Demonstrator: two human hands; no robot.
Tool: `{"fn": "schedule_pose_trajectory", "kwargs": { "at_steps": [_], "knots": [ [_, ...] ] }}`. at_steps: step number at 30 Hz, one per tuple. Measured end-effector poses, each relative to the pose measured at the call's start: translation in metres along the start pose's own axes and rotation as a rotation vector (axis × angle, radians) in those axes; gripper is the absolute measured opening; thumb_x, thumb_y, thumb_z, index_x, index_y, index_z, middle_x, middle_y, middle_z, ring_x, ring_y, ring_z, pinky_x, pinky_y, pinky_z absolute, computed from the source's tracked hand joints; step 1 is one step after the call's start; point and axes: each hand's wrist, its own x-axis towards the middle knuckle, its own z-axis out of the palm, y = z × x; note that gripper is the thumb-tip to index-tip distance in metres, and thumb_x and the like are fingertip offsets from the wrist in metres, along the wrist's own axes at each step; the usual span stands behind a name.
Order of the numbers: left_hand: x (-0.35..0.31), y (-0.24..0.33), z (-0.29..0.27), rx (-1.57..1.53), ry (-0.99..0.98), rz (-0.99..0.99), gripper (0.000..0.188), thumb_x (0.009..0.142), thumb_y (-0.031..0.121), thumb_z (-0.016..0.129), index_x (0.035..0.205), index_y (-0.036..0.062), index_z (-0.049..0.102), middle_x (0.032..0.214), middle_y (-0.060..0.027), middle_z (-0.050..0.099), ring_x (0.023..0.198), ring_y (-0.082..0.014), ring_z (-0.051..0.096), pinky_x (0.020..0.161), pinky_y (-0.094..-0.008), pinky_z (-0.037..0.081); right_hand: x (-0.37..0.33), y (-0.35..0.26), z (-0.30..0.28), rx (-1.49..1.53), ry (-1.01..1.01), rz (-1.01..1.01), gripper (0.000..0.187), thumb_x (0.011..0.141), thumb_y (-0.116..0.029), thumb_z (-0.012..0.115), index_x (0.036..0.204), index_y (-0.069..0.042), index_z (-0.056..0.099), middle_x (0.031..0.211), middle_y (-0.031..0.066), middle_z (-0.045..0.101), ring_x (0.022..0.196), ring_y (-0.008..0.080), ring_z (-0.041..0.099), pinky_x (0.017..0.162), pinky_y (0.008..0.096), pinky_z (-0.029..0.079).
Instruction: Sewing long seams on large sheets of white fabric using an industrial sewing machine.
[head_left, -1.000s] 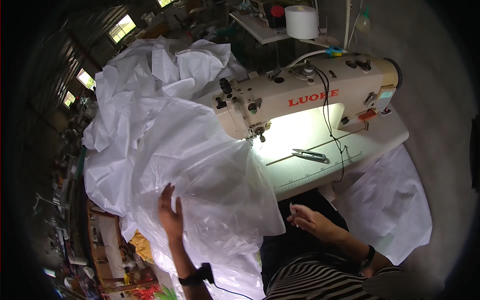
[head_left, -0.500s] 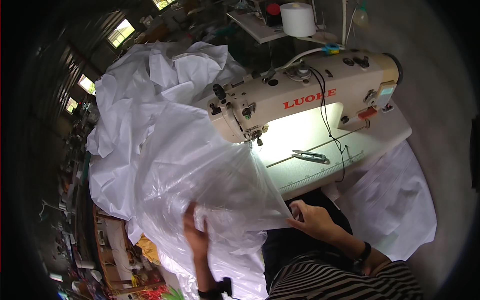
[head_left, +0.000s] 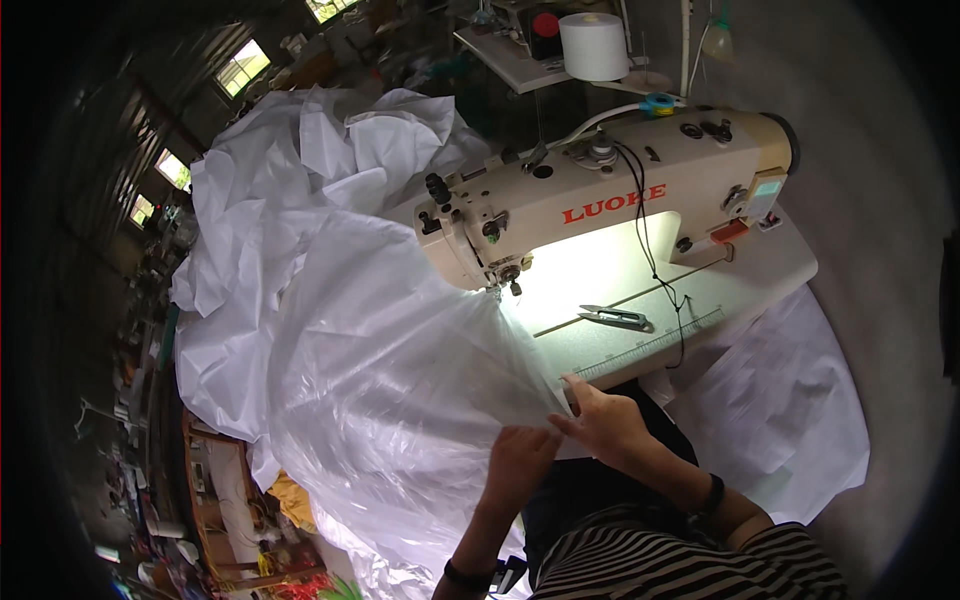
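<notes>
A large translucent white plastic sheet (head_left: pixel 400 330) spreads left from the sewing machine (head_left: pixel 590 190), one part lying under the needle area (head_left: pixel 492 295). My right hand (head_left: pixel 608 425) pinches the sheet's edge between thumb and forefinger, just off the table's front edge. Close beside it, my left hand (head_left: pixel 522 462) has its fingers curled in on the same edge. Both hands almost touch. A pair of thread snips (head_left: pixel 614 317) lies on the lit machine bed (head_left: pixel 585 350), next to a printed ruler scale.
Crumpled white sheeting (head_left: pixel 260 190) piles up on the left, and more white material (head_left: pixel 785 400) hangs at right below the table. A white thread cone (head_left: pixel 593 47) stands behind the machine. A black cord (head_left: pixel 655 250) dangles over the machine arm.
My left hand has moved right from the middle of the sheet to its edge beside my right hand, its fingers now curled. The right hand has shifted slightly up.
</notes>
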Motion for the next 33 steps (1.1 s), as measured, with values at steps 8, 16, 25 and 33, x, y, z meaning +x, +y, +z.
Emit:
{"fn": "schedule_pose_trajectory", "kwargs": {
  "at_steps": [8,16,25,33],
  "knots": [
    [-0.004,0.024,-0.004,-0.315,-0.222,0.115,0.01,0.079,0.014,0.066,0.088,0.0094,0.068,0.08,-0.0064,0.066,0.074,-0.0257,0.066,0.068,-0.0398,0.051,0.014,0.01,0.026,-0.477,0.062,-0.152,0.05,0.086,-0.011,0.059,0.134,0.002,0.051,0.075,0.01,0.065,0.06,0.0248,0.067,0.051,0.0334,0.053],
    [-0.038,-0.11,-0.057,0.332,-0.143,-0.79,0.06,0.095,0.046,0.055,0.146,0.0154,0.043,0.152,-0.0104,0.041,0.139,-0.0336,0.037,0.108,-0.0667,0.026,0.007,-0.013,0.042,-0.776,0.038,-0.253,0.054,0.082,-0.012,0.059,0.135,-0.001,0.054,0.061,-0.0012,0.056,0.047,0.0122,0.06,0.04,0.0271,0.046],
    [0.004,-0.233,-0.043,0.363,-0.057,-0.661,0.063,0.095,0.045,0.056,0.148,0.0168,0.039,0.15,-0.0138,0.042,0.141,-0.0352,0.035,0.107,-0.0665,0.027,0.082,-0.007,0.068,-0.858,0.112,-0.22,0.053,0.084,-0.012,0.056,0.137,-0.005,0.055,0.05,-0.0062,0.054,0.04,0.0122,0.055,0.035,0.0288,0.038],
    [0.017,-0.225,-0.046,0.039,0.247,-0.501,0.055,0.094,0.037,0.058,0.142,0.0108,0.048,0.149,-0.0149,0.044,0.141,-0.0332,0.037,0.115,-0.0544,0.024,0.103,-0.006,0.055,-0.741,-0.038,-0.179,0.053,0.086,-0.013,0.055,0.138,-0.002,0.052,0.059,0.0003,0.063,0.046,0.0171,0.062,0.039,0.032,0.043]
  ]
}}
